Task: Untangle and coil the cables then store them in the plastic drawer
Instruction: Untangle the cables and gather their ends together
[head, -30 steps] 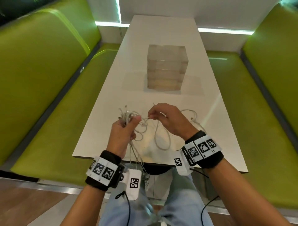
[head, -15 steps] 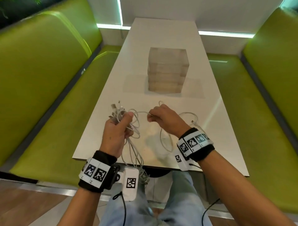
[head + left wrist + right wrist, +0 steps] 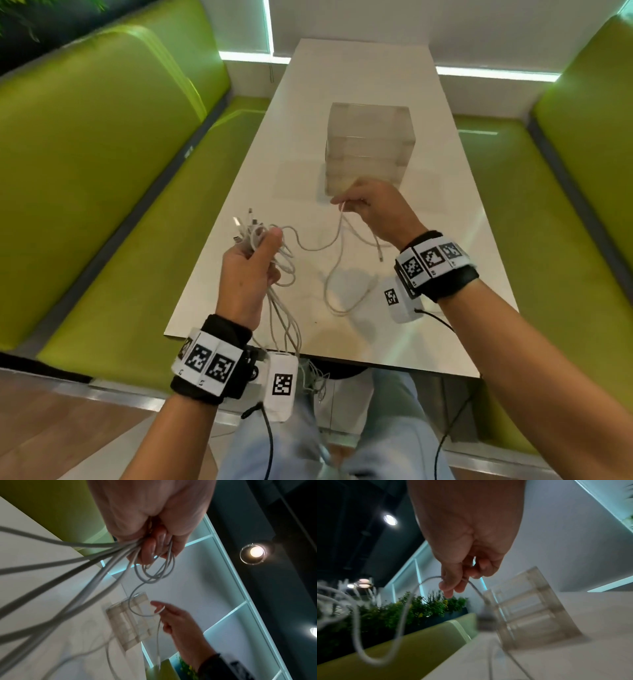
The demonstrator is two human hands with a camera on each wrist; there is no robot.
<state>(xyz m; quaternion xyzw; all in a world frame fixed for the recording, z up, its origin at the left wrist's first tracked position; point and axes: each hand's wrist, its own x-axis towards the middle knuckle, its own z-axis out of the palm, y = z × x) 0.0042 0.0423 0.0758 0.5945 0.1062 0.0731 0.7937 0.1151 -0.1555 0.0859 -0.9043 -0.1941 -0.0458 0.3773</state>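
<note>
My left hand [image 3: 251, 263] grips a bundle of white cables [image 3: 255, 236] above the near left part of the white table [image 3: 359, 85]; connector ends stick up from the fist and strands [image 3: 286, 325] hang past the table edge. In the left wrist view the fingers [image 3: 150, 547] curl round that bundle [image 3: 96, 566]. My right hand [image 3: 375, 212] pinches one white cable [image 3: 337, 240] and holds it up near the clear plastic drawer unit [image 3: 370, 147]; the cable [image 3: 412, 601] loops down from the fingertips [image 3: 452, 586] to the table. All drawers of the unit [image 3: 530, 608] look closed.
Green padded benches [image 3: 102, 178] [image 3: 582, 192] flank the narrow table on both sides. The drawer unit stands at the table's middle, with bare tabletop behind it up to the wall. Plants [image 3: 412, 608] stand behind the left bench.
My right hand has moved away from the left hand, up and toward the drawer unit, drawing one cable out of the bundle. The left hand still holds the bundle.
</note>
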